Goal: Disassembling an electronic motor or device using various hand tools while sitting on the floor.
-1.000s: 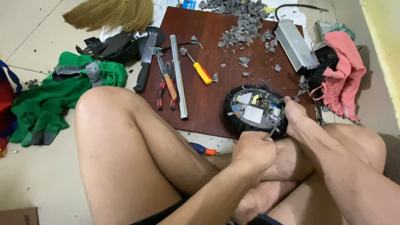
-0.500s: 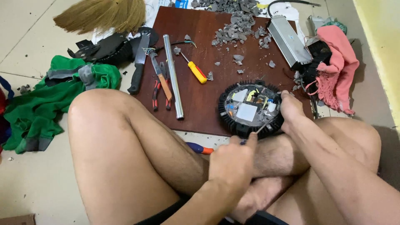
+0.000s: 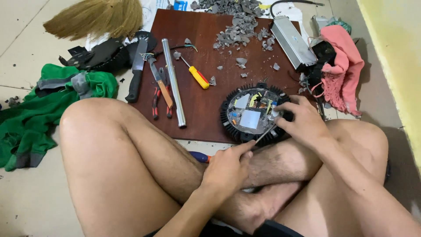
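My left hand (image 3: 228, 169) grasps a thin tool (image 3: 264, 133); my right hand (image 3: 302, 123) grips the round black lamp housing (image 3: 252, 115), at 5 o'clock on the brown board (image 3: 197, 94).

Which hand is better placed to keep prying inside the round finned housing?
Left. The left hand grips a thin metal tool whose tip reaches the circuit board inside the round finned housing. The right hand only steadies the housing's rim.
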